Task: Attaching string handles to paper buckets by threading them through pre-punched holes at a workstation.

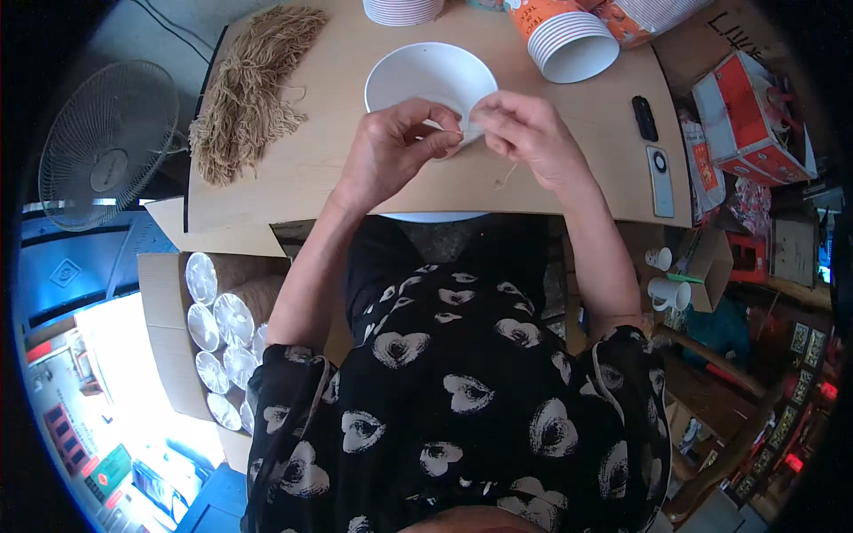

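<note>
Left hand [391, 151] and right hand [530, 135] both pinched closed on thin tan string [506, 176] at near rim of white paper bowl [430, 80] on wooden surface [293, 178]. Risk: string slips from fingertips; tug tips light bowl.

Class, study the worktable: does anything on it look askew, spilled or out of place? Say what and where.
Nothing looks damaged or spilled. The bundle of tan strings lies loose and frayed at the table's left end. One stack of paper cups lies tipped on its side at the far edge. The left hand and right hand pinch a thread by the white bowl.
</note>
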The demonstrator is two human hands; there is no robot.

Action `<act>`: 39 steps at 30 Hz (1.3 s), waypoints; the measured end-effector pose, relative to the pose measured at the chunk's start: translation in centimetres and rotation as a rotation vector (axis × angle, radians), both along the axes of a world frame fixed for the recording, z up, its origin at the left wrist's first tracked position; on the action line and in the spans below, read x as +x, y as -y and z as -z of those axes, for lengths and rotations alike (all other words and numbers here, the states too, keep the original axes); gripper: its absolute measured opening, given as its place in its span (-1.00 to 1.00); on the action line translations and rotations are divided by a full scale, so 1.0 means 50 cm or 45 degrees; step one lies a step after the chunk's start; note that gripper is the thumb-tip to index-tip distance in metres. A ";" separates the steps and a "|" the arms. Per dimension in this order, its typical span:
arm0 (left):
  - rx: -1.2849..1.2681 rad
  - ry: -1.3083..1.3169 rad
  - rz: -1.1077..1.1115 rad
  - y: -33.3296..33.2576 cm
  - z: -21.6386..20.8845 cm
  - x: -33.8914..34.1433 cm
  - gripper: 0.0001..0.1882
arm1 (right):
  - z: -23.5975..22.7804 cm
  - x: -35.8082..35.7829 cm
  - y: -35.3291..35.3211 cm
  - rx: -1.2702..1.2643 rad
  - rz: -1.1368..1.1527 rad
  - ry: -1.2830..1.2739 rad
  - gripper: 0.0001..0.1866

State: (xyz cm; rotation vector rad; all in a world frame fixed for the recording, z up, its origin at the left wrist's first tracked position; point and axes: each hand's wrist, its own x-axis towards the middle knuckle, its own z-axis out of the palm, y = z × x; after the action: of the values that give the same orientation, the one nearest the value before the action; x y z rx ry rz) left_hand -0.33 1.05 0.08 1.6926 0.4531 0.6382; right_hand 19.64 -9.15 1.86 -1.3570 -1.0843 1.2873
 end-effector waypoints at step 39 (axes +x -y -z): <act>-0.470 -0.091 0.207 -0.025 -0.006 -0.001 -0.80 | 0.017 -0.032 -0.010 0.219 0.166 0.246 -0.86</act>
State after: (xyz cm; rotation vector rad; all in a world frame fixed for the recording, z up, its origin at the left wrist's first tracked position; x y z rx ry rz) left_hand -0.39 2.31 0.36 1.3859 0.4482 0.3506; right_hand 18.02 -8.64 1.00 -1.4170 -1.1881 0.9603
